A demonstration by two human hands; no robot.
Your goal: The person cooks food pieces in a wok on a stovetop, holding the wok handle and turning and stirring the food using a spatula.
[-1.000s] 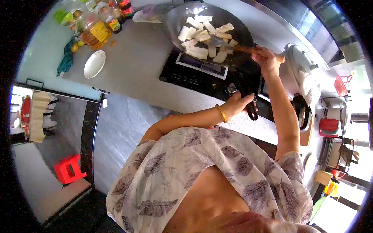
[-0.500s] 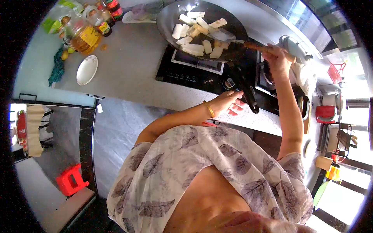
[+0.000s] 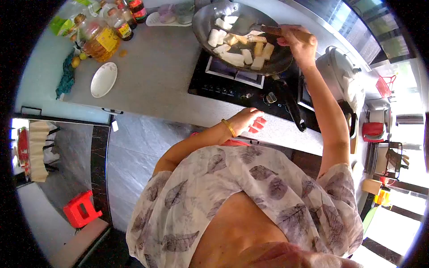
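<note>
Over the black stove (image 3: 212, 85), in the wok (image 3: 202, 27), lie the white and lightly browned pieces (image 3: 233, 58). My right grip (image 3: 297, 42) is closed around the wooden handle of the spatula (image 3: 271, 30), whose metal end reaches in among them. My left grip (image 3: 246, 122) is loose, fingers half curled around nothing, near the front edge of the desk (image 3: 152, 67), apart from the wok handle (image 3: 292, 105) that points toward me.
</note>
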